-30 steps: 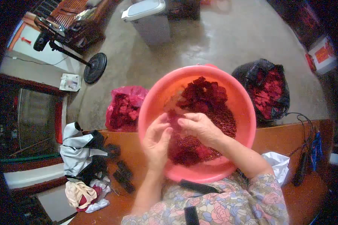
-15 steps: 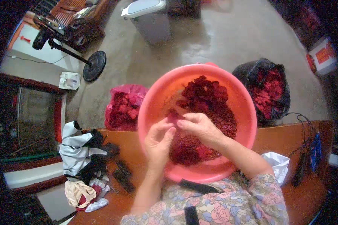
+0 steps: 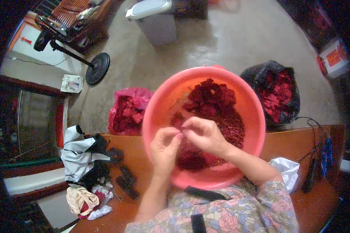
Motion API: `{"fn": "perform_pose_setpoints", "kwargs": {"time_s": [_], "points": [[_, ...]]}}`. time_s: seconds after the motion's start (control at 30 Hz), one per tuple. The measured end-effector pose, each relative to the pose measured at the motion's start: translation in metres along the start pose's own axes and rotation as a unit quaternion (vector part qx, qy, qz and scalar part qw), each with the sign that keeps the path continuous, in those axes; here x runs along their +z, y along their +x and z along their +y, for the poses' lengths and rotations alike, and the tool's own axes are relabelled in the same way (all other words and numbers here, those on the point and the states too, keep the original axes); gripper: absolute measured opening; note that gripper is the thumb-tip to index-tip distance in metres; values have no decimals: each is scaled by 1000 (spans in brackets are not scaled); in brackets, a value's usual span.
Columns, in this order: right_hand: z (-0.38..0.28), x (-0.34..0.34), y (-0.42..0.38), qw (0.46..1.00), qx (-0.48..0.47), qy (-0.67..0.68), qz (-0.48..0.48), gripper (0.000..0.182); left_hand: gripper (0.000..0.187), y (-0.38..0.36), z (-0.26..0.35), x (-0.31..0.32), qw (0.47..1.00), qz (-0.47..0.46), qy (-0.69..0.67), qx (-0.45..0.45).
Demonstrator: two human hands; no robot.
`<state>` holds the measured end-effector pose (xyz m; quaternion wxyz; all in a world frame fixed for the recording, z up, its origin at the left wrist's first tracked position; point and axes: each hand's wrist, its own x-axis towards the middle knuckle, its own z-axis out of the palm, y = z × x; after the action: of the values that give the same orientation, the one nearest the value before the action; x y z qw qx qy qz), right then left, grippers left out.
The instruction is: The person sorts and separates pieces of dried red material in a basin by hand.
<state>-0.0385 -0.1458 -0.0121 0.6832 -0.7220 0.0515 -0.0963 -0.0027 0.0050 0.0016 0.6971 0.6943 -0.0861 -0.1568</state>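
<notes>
A large pink plastic basin [image 3: 256, 101] sits in front of my lap. Inside it lie a clump of dark red, crumpled, petal-like pieces [image 3: 212, 95] toward the far side and a spread of small dark red bits [image 3: 233, 130] toward the right. More dark red pieces [image 3: 192, 159] lie at the near side. Over the basin my left hand [image 3: 165, 145] and my right hand [image 3: 206, 136] meet, thumbs and fingers pinched closely together. I cannot tell what is between the fingertips.
A pink plastic bag [image 3: 118, 103] of red pieces stands left of the basin, a black bag [image 3: 252, 75] of similar ones right. On the brown wooden bench [image 3: 144, 178] lie clothes [image 3: 76, 151] and a white bag [image 3: 286, 167]. A grey bin [image 3: 157, 29] and fan base [image 3: 98, 69] stand beyond.
The dark red piece seen at my fingertips before no longer shows between them. My right hand's fingers have curled more; both hands stay over the basin.
</notes>
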Motion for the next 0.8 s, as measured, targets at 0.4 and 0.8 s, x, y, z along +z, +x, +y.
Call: {"fn": "perform_pose_setpoints", "kwargs": {"time_s": [0.4,0.8], "points": [[-13,-15,8,967,-201,-156,-24,9,19,-1,2,4,998,-24,-35,50],[-16,-10,2,962,-246,-117,0,13,13,-7,3,5,986,39,22,162]]}}
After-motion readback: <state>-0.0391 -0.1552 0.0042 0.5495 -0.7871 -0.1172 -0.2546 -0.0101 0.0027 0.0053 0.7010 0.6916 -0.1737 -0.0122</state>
